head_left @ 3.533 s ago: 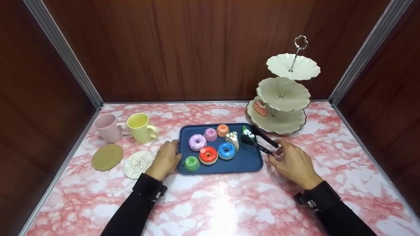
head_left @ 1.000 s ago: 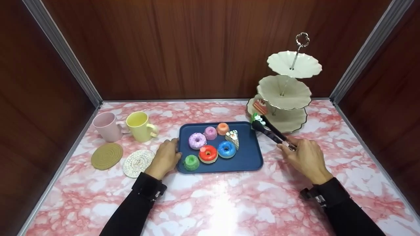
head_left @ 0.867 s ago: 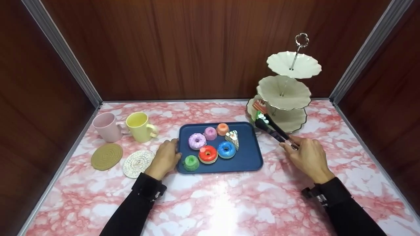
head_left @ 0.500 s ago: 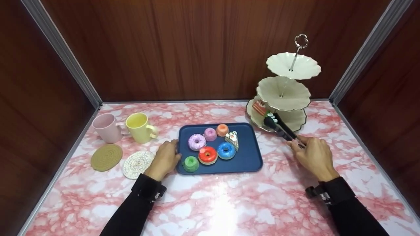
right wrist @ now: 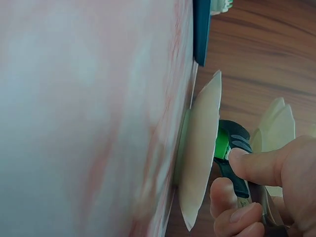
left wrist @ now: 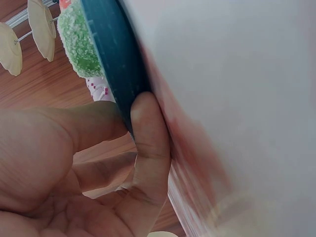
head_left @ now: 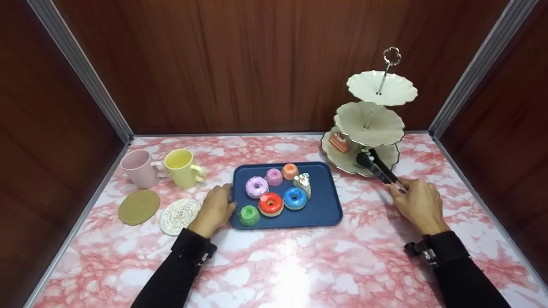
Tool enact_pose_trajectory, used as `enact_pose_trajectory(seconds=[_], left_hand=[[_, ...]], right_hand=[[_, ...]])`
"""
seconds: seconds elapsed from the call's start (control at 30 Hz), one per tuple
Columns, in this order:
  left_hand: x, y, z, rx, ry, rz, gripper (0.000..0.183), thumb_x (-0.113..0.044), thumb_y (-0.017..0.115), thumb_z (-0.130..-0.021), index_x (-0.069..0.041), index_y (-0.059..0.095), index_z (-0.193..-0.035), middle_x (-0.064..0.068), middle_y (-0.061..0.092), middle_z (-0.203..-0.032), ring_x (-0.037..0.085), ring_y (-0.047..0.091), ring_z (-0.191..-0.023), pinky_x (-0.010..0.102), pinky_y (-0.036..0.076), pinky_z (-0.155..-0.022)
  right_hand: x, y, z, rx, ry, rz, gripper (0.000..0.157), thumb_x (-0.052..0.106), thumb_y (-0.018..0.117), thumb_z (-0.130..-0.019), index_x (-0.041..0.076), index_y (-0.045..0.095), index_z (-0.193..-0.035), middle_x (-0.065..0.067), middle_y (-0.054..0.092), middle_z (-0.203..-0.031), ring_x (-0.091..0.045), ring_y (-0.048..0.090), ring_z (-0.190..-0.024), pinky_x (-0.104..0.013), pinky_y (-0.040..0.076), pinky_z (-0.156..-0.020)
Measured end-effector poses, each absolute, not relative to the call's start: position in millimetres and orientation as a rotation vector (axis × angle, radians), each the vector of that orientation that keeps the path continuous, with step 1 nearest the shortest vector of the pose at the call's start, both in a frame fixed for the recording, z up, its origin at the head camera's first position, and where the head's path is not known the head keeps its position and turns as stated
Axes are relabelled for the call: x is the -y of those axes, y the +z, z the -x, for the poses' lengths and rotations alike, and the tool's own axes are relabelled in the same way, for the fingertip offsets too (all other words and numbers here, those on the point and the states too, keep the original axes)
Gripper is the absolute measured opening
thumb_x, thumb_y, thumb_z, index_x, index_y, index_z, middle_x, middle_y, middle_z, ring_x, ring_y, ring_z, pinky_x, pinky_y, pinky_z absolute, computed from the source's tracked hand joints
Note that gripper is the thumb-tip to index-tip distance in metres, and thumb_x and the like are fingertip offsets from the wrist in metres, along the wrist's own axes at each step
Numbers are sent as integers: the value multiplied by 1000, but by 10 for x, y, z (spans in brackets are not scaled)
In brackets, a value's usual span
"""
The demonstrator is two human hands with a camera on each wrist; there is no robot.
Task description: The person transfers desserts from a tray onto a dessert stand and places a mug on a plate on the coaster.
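Observation:
My left hand (head_left: 213, 209) pinches the left rim of the blue tray (head_left: 323, 211) between thumb and fingers. With my right hand (head_left: 420, 206) I hold black-tipped tongs (head_left: 379, 170) by their metal handles. A green cake slice with white topping (right wrist: 221, 144) sits between the tong tips. The tips are over the bottom plate (head_left: 336, 160) of a three-tier stand, under the middle plate (head_left: 370, 122), which partly hides the slice from above. In the right wrist view the slice is at the plate's rim; I cannot tell whether it touches the plate.
A red cake slice (head_left: 338, 142) lies on the bottom plate's left. The tray carries several doughnuts, small round cakes and a white-topped slice (head_left: 303, 184). Pink mug (head_left: 140, 171), yellow mug (head_left: 180, 171), olive coaster (head_left: 139, 207) and white coaster (head_left: 180, 216) stand or lie left.
The tongs have carried the green cake slice from the tray's right end rightward over the stand's bottom plate. My left hand has stayed on the tray's rim.

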State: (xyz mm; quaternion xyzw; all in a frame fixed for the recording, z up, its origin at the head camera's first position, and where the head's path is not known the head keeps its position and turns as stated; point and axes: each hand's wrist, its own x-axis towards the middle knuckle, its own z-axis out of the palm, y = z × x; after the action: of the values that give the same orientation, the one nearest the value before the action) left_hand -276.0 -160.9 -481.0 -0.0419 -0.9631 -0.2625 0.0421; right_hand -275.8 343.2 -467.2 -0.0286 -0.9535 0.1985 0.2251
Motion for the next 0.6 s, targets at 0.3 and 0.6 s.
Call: enact_pose_trajectory(seconds=[0.3, 0.6], left_hand=[[1614, -4812, 2754, 2945, -804, 135, 55, -13, 69, -78, -4, 50, -130, 14, 57, -96, 30, 56, -94, 42, 47, -87], [1612, -4813, 2760, 2958, -819, 111, 57, -14, 69, -79, -6, 49, -132, 16, 57, -103, 31, 56, -98, 42, 47, -90]], right_hand=[[-3556, -4666, 2817, 2689, 532, 146, 54, 58, 61, -78, 18, 67, -114, -13, 68, -74, -29, 58, -63, -32, 33, -48], [-3608, -4673, 2981, 2650, 532, 165, 35, 56, 60, -80, 24, 71, -83, -12, 69, -76, -34, 59, -65, -36, 30, -45]])
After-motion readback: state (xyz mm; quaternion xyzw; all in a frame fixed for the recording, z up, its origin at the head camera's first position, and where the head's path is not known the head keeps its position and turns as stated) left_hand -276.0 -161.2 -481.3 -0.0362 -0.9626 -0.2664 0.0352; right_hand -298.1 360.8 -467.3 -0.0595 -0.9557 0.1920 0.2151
